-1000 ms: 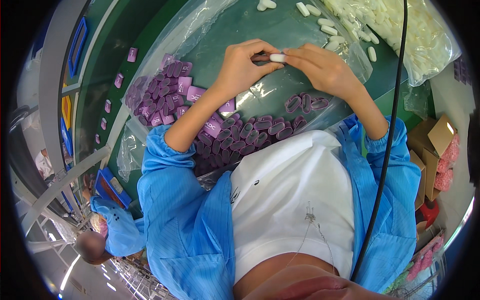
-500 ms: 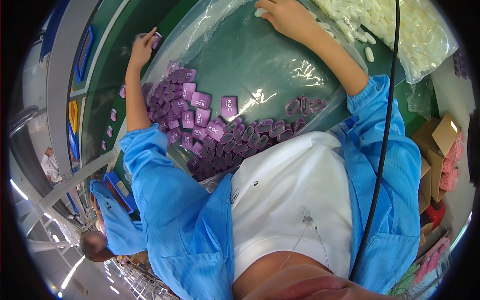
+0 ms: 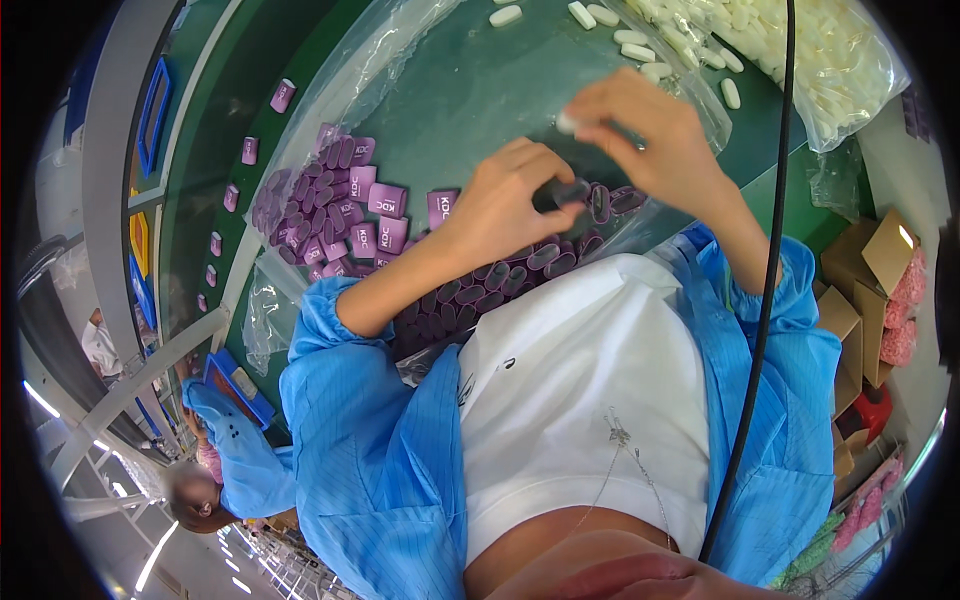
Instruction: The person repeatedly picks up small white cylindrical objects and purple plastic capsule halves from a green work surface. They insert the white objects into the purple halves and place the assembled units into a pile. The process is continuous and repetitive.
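Note:
In front of my chest, my left hand [image 3: 512,200] is closed round a small purple oval sleeve [image 3: 572,192], its dark end facing right. Just to the right and above, my right hand [image 3: 640,125] pinches a white oval piece [image 3: 567,123], slightly blurred. The two hands are apart. Below and left of them lies a pile of purple sleeves [image 3: 362,240], some flat side up, others with open ends showing. Two or three more sleeves [image 3: 626,200] rest under my right wrist. Loose white oval pieces [image 3: 506,16] lie at the far side of the table.
A clear plastic bag full of white pieces [image 3: 835,75] sits at far right. Plastic sheeting [image 3: 385,60] covers the green table. Purple pieces [image 3: 249,150] stand in a row on the left belt. A black cable [image 3: 765,300] hangs at right, near cardboard boxes [image 3: 860,310]. A co-worker [image 3: 245,440] is at lower left.
My left hand has come from the belt to the middle, now holding a sleeve; the purple piece it held stays on the belt. My right hand has drawn back toward me with a white piece.

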Tool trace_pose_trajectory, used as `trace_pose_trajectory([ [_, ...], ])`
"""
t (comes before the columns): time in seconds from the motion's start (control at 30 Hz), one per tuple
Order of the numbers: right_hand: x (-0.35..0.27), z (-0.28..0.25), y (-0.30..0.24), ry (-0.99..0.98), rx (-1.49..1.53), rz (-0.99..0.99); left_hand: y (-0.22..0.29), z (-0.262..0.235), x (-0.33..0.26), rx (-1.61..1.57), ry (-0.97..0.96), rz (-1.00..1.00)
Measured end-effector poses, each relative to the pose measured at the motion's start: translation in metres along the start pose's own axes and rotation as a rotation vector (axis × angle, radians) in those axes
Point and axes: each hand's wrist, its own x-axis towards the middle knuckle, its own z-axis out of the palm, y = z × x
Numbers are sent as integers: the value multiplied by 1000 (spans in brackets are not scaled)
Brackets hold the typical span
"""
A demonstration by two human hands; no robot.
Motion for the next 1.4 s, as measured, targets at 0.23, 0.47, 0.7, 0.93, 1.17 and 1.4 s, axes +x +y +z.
trace_pose_trajectory([
  [0.23,-25,19,-15,-76,3,-49,-11,-5,6,-123,136,-89],
  [0.47,-22,36,-20,-56,-107,-133,-13,-8,4,-166,95,-132],
  [0.7,-20,28,-9,-98,-7,-166,-15,-11,-1,-234,53,-159],
  [0.93,-17,17,-7,-176,-35,-202,-16,-10,-1,-227,67,-137],
  [1.17,-20,21,-2,-199,-27,-258,-17,-11,-2,-222,47,-127],
  [1.4,-20,18,-6,-249,-58,-252,-18,-11,-4,-231,52,-117],
])
